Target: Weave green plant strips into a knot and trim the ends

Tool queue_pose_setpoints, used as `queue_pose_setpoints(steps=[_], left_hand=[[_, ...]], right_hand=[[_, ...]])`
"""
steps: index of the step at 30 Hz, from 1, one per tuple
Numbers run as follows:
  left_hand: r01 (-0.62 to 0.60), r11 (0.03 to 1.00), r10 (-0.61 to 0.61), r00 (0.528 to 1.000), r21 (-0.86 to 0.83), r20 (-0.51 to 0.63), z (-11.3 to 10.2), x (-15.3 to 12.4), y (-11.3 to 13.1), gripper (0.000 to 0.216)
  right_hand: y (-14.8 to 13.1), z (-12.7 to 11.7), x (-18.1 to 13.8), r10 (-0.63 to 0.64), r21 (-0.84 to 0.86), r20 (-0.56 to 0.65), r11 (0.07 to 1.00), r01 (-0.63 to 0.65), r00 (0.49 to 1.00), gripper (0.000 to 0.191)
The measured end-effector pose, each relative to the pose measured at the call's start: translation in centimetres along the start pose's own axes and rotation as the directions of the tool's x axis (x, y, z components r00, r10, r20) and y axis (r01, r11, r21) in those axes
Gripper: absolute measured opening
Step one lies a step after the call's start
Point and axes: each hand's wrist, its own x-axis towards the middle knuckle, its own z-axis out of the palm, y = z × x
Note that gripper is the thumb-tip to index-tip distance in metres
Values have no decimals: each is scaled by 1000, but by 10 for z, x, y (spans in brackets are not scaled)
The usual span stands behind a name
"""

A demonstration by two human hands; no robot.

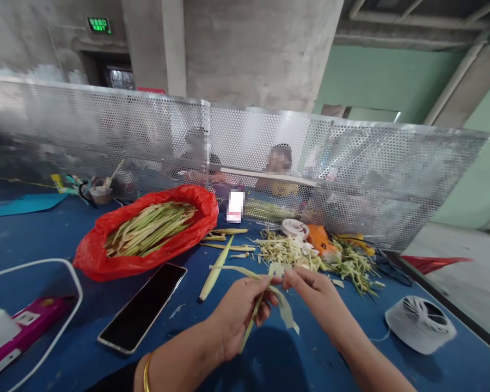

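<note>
My left hand (240, 310) is closed around pale green leaf strips (286, 311) that cross one another above the blue table. One strip sticks out to the left, one hangs down below the fingers, and a wider one droops to the right. Thumb and forefinger of my right hand (316, 288) pinch together at the upper end of the strips, close to my left fingertips. Just left of my hands lies a long pointed green shoot or husk (215, 271). Beyond them is a heap of cut leaf trimmings (283, 249).
A red plastic bag (90, 260) holds many leaf strips. Nearby lie a phone (142, 307), a magenta power strip (28, 329) and a white cable. A tape roll (294, 227) and a spool of clear line (420, 325) are rightward. Two people sit behind a perforated metal screen (249, 130).
</note>
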Motion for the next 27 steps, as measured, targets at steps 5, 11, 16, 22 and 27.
queue_pose_setpoints(steps=[5, 11, 16, 22, 27], left_hand=[[7, 1000, -7, 1000, 11, 0, 1, 2, -5, 43], [24, 994, -26, 1000, 104, 14, 2, 4, -14, 45], [-55, 988, 40, 994, 147, 101, 1, 5, -20, 39], [-18, 998, 14, 997, 66, 70, 1, 2, -20, 35], [-89, 978, 100, 994, -191, 50, 1, -3, -1, 34]], right_hand=[[3, 12, 2, 65, 176, -21, 983, -60, 998, 47], [-5, 22, -6, 174, 483, 113, 851, -207, 978, 39], [-5, 29, -9, 165, 541, 28, 827, -154, 986, 34], [-1, 29, -6, 137, 370, -82, 924, -97, 987, 31], [-11, 11, -10, -277, -124, -367, 961, 248, 888, 18]])
